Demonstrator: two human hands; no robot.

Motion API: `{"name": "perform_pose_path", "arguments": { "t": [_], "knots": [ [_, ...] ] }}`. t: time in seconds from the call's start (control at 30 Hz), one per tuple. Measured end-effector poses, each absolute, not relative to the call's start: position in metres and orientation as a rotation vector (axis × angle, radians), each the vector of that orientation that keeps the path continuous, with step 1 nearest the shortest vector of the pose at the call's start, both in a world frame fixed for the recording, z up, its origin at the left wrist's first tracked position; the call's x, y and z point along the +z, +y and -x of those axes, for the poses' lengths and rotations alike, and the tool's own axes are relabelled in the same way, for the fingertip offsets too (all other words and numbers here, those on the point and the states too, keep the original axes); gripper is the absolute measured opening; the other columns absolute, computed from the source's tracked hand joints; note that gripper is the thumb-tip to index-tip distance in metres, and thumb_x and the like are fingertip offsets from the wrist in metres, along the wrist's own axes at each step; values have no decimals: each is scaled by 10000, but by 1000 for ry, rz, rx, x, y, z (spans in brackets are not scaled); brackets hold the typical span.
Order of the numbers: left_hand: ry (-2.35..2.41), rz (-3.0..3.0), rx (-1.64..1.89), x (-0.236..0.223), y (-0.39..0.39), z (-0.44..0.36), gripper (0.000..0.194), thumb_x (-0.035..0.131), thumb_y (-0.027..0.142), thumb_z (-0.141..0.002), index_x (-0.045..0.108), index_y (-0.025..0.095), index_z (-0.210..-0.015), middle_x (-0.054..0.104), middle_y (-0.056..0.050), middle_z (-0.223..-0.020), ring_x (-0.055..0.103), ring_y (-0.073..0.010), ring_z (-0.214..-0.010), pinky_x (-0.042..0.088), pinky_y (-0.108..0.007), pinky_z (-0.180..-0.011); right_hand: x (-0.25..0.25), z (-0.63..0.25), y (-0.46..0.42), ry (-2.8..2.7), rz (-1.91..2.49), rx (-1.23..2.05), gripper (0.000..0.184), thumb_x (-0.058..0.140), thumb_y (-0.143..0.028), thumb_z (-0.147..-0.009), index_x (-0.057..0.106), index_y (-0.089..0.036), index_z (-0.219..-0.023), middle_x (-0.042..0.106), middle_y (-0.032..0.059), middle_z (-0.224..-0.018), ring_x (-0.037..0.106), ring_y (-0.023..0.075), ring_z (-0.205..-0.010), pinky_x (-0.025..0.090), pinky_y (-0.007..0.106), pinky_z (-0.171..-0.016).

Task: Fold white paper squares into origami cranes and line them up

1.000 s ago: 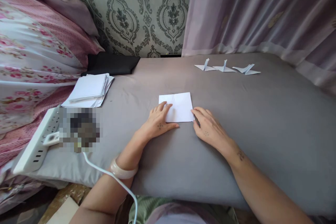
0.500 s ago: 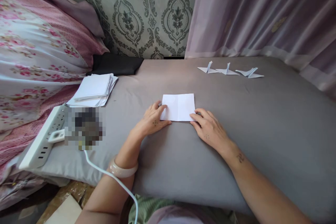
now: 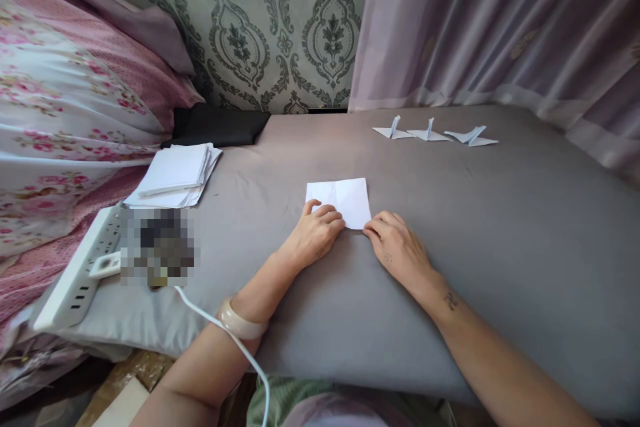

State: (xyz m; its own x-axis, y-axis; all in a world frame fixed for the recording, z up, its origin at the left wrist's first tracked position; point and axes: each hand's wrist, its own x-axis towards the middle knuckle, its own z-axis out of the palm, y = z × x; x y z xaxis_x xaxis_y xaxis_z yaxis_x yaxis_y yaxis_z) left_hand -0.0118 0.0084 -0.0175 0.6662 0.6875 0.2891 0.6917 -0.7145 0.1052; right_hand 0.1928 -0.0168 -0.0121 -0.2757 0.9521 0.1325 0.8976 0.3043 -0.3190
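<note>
A small folded white sheet of paper (image 3: pixel 354 200) with a crease down its middle lies on the grey cloth. My left hand (image 3: pixel 320 230) covers its lower left part, fingers bent over the near edge and the thumb hidden from sight. At the near right corner, my right hand (image 3: pixel 397 243) pinches the paper between thumb and fingers. Beyond, to the right, stand three folded paper birds (image 3: pixel 393 130) in a row.
A stack of white paper (image 3: pixel 173 170) sits at the left, in front of a black flat case (image 3: pixel 215 125). Nearer is a white power strip (image 3: pixel 75 280) with a plugged-in charger. Its white cable (image 3: pixel 220 323) crosses my left forearm. A purple curtain (image 3: pixel 450 27) hangs at the right.
My left hand has moved right from the paper's left edge onto its lower left part, fingers now bent over the near edge. My right hand stays at the right corner, its fingers closer together.
</note>
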Motion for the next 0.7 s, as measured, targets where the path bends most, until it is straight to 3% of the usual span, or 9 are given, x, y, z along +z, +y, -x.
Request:
{"name": "perform_pose_path", "arguments": {
  "t": [0.23, 0.57, 0.7],
  "knots": [
    [-1257, 2796, -430, -12, 10, 3, 388, 325, 313, -1013, 638, 162, -842, 707, -34, -879, 613, -163, -831, 281, -412, -978, -10, -194, -19, -2246, 1751, 336, 218, 481, -251, -946, 690, -207, -903, 632, 49, -947, 581, 179, -877, 398, 289, -713],
    [-1272, 2669, -234, -6, 13, -18, 287, 421, 201, -945, 629, 136, -759, 673, -61, -776, 615, -190, -689, 323, -418, -902, -15, -194, -18, -2235, 1773, 301, 237, 443, -253, -942, 672, -193, -922, 636, 67, -965, 589, 190, -886, 392, 292, -700],
    [-1268, 2632, -256, -10, 16, -21, 259, 443, 172, -929, 633, 140, -755, 663, -48, -734, 614, -184, -670, 325, -405, -906, -12, -207, -9, -2165, 1784, 468, 222, 467, -208, -896, 688, -201, -884, 658, 49, -928, 601, 166, -812, 410, 281, -709]
  ]
}}
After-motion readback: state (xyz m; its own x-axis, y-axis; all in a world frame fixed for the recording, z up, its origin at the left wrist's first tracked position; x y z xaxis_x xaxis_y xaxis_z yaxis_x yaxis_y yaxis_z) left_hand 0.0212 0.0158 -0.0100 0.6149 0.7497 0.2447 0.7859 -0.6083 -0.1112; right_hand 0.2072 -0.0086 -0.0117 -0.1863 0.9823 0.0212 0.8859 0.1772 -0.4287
